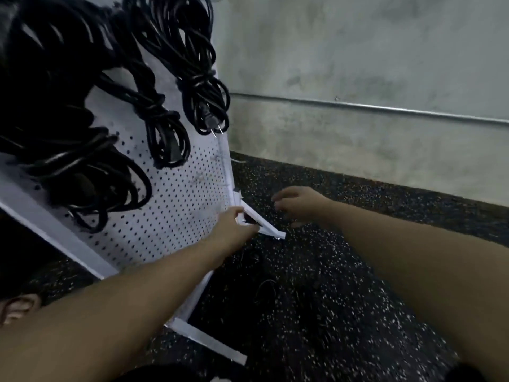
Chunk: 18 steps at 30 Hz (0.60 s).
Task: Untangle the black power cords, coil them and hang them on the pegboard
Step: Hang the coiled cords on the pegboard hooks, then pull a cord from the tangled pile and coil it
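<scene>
- Several coiled black cords (170,78) hang high on the white pegboard (176,205), each bundle wrapped round its own middle so it stays bunched; one plug (210,124) dangles near the pegboard's right edge, prongs bare.
- A faint loop of loose cord (265,290) seems to lie on the floor just beside the pegboard's foot; it is too dark against the floor to be sure.
- The left hand (234,227) reaches to the pegboard's lower right corner, its fingers (238,212) apparently curled at the white brace (264,221) there, probably to steady the leaning frame; blur hides the exact grip.
- The right hand (298,205) hovers beyond that corner, apart from the pegboard, fingers loosely spread and holding nothing, likely poised to help.
- The floor (344,285) around the pegboard is dark, speckled rubber.
- Behind the pegboard stands a stained grey wall (358,64) with a thin metal pipe (385,108) running along it.
</scene>
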Available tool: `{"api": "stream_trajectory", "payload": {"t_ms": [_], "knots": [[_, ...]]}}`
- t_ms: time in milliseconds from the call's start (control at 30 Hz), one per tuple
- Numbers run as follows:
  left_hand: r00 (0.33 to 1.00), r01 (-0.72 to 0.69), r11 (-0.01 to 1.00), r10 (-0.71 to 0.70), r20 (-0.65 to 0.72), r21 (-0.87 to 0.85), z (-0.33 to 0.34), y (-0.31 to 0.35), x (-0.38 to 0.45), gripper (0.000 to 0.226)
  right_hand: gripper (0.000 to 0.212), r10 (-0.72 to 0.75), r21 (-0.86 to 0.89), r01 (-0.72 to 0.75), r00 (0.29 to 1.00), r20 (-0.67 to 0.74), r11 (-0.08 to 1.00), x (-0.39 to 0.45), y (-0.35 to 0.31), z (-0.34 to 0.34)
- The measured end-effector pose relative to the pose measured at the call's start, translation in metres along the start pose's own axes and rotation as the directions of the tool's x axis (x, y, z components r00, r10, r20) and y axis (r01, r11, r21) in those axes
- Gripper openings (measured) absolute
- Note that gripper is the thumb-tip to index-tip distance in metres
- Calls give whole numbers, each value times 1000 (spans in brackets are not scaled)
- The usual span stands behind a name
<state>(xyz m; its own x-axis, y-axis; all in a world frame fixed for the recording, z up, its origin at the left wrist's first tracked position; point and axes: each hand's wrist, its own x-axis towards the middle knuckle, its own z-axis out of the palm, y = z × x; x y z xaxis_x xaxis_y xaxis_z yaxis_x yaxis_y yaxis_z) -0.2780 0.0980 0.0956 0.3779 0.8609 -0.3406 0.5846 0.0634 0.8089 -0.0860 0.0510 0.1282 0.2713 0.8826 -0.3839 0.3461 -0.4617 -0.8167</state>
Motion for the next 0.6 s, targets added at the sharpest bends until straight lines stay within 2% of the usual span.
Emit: {"api": "stream_trajectory", "payload": {"t_ms": [167,300,500,600], "knots": [[975,36,949,-101,196,312,33,-68,49,43,21,239,-133,-226,967,92,965,50,89,43],[915,45,903,-209,344,427,65,-114,83,52,24,339,-200,-302,922,187,932,81,141,81],[867,-8,833,-271,419,554,94,-162,108,79,38,383,-306,-310,898,217,900,105,181,105],[882,-24,811,-258,395,584,104,-174,108,70,48,399,-338,-303,878,265,891,108,192,111]]}}
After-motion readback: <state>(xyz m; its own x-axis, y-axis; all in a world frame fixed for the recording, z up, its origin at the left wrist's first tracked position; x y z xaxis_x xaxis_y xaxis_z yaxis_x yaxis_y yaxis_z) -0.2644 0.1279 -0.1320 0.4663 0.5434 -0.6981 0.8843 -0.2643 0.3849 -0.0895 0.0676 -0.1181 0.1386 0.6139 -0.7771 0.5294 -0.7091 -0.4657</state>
